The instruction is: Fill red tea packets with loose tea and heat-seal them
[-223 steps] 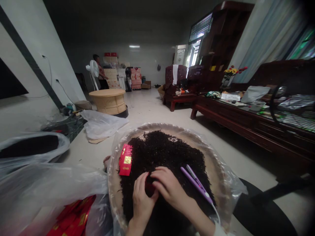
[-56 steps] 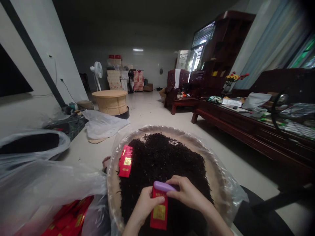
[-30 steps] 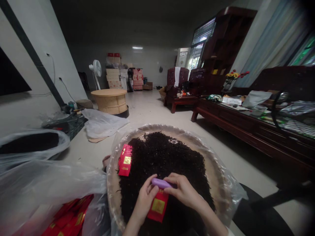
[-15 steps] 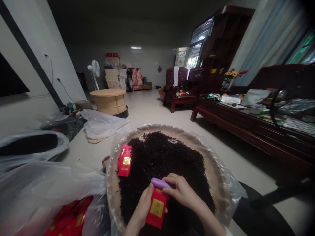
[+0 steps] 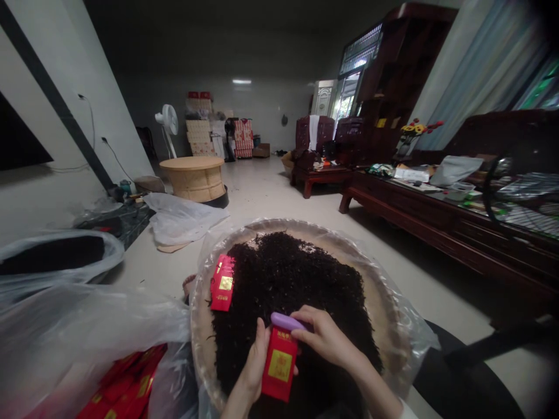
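A white standing fan (image 5: 168, 125) and stacked cartons (image 5: 198, 137) stand beyond a round wicker table (image 5: 192, 180) on the pale floor (image 5: 271, 192).

The left hand (image 5: 254, 362) holds a red packet (image 5: 279, 365) upright while the right hand (image 5: 325, 340) grips a purple heat sealer (image 5: 286, 321) on its top edge, above dark tea leaves (image 5: 283, 273) heaped in a round woven tray (image 5: 201, 349) lined with clear plastic (image 5: 413, 331). More red packets (image 5: 222, 283) lie at the leaves' left edge.

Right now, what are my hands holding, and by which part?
Your right hand grips a purple clamp by its body, closed on a red packet's top edge; your left hand's fingers hold the packet's side.
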`<act>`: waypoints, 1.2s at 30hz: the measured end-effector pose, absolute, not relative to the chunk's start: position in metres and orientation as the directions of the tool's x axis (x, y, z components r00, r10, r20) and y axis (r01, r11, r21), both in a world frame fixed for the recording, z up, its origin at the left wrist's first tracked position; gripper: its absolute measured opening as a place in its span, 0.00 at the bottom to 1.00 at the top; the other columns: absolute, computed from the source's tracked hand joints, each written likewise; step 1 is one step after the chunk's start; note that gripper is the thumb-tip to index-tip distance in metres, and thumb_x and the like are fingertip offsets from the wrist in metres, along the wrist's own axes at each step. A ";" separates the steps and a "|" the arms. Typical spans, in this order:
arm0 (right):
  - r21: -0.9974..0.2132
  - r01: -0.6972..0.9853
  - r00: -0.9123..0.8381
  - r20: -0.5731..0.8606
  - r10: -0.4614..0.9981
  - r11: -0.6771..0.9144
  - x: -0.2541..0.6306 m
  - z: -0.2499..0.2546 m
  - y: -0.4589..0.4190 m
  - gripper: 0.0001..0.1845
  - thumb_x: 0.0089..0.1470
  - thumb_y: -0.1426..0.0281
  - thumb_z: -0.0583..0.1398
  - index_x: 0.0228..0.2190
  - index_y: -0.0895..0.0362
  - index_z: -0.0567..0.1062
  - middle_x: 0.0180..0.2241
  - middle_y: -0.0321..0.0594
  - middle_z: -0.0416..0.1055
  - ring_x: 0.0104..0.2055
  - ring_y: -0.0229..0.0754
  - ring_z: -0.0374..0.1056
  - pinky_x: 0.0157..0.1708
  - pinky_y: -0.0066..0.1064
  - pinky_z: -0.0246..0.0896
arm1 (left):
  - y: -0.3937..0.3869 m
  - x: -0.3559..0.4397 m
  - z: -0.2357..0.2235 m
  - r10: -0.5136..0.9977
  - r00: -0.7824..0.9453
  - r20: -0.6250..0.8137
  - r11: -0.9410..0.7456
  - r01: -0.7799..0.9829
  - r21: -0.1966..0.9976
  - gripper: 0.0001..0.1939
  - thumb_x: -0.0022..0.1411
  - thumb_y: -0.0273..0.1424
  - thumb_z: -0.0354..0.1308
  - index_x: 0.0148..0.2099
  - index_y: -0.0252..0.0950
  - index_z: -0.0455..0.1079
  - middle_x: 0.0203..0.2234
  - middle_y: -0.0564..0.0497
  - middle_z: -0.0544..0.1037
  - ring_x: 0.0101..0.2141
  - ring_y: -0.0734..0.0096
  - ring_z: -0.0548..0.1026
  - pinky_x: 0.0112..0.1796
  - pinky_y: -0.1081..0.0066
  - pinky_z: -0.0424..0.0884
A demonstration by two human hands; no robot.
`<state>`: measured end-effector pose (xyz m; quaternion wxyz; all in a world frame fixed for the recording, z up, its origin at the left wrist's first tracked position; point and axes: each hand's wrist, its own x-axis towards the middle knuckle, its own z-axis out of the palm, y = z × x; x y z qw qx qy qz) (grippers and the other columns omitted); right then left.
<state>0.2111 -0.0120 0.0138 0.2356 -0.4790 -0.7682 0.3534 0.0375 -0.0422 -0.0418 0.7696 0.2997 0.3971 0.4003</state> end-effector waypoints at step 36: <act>-0.942 0.286 -0.167 0.130 0.977 0.175 0.187 -0.027 -0.029 0.17 0.53 0.58 0.58 0.22 0.57 0.77 0.24 0.39 0.75 0.29 0.43 0.69 0.30 0.31 0.62 | -0.044 0.041 -0.038 0.959 0.002 -0.283 0.259 -0.412 0.874 0.25 0.44 0.53 0.64 0.26 0.33 0.70 0.16 0.56 0.71 0.19 0.76 0.66 0.23 0.76 0.59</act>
